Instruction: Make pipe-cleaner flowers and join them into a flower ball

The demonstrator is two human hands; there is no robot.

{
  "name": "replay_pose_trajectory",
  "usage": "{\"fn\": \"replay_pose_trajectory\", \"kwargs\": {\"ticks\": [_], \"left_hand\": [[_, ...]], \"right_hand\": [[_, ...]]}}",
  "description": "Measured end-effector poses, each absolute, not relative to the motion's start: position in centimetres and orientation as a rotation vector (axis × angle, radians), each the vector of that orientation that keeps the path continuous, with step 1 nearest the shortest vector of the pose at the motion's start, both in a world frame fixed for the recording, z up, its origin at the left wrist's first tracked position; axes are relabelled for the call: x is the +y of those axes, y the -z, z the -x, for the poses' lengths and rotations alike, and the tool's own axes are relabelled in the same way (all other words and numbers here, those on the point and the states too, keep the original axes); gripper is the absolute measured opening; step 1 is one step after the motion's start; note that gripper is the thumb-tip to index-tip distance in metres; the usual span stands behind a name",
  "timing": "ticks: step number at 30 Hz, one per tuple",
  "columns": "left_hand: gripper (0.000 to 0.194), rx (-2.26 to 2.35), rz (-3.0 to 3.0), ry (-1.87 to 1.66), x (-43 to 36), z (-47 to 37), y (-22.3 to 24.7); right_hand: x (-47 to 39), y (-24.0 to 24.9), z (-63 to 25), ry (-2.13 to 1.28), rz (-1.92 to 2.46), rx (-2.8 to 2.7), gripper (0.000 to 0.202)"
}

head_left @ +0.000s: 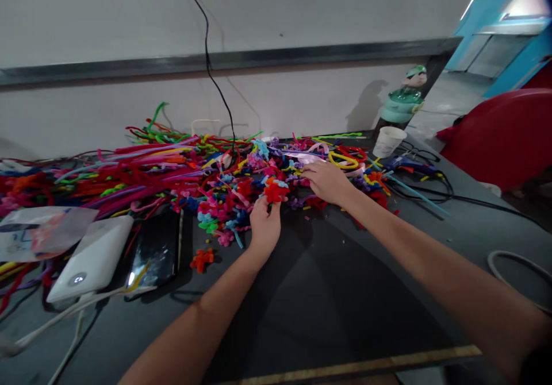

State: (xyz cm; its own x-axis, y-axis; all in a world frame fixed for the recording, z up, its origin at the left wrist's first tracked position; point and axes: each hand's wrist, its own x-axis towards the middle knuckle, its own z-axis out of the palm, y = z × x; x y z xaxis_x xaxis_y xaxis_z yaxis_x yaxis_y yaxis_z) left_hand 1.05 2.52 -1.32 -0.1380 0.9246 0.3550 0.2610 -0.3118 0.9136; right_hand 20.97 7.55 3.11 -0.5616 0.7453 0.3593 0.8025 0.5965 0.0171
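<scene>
My left hand [264, 224] pinches an orange-red pipe-cleaner flower [276, 190] between thumb and fingers, just above the near edge of the pile. To the right, my right hand [326, 180] reaches into the pile of colourful pipe-cleaner pieces [219, 201]. Its fingers are bent and close together, beside a shiny pale pink strip [307, 158]; whatever lies under the fingertips is hidden. Another orange flower [202, 260] lies alone on the dark table, left of my left wrist. Long loose pipe cleaners [146, 166] in red, pink, purple and green stretch along the wall.
At left lie a white power bank [92, 258] with cables, a black phone [156, 250] and a clear plastic bag [41, 233]. A paper cup [388, 142], a green bottle [403, 100] and a blue glue gun [411, 165] with its cord are at right. A red chair [504, 143] stands beyond.
</scene>
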Motion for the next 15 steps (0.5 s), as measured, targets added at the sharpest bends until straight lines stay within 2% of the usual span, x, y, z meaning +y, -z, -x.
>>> {"fn": "replay_pose_trajectory", "kwargs": {"ticks": [5,7,10,15], "left_hand": [[0.016,1.339,-1.966,-1.378,2.1,-0.8,0.7],[0.015,1.303,-2.022,-1.337,1.9,-0.8,0.5],[0.016,1.171,-2.117,-1.157,1.6,-1.2,0.2],[0.015,0.864,-2.497,-0.832,0.8,-1.6,0.0]], "right_hand": [[7.9,-2.8,-18.7,-0.002,1.168,-2.567,0.062],[8.0,-3.0,-18.5,-0.033,1.286,-2.597,0.055],[8.0,-3.6,-18.9,-0.03,1.458,-2.616,0.03],[8.3,-4.0,-19.4,-0.072,1.533,-2.436,0.022]]}}
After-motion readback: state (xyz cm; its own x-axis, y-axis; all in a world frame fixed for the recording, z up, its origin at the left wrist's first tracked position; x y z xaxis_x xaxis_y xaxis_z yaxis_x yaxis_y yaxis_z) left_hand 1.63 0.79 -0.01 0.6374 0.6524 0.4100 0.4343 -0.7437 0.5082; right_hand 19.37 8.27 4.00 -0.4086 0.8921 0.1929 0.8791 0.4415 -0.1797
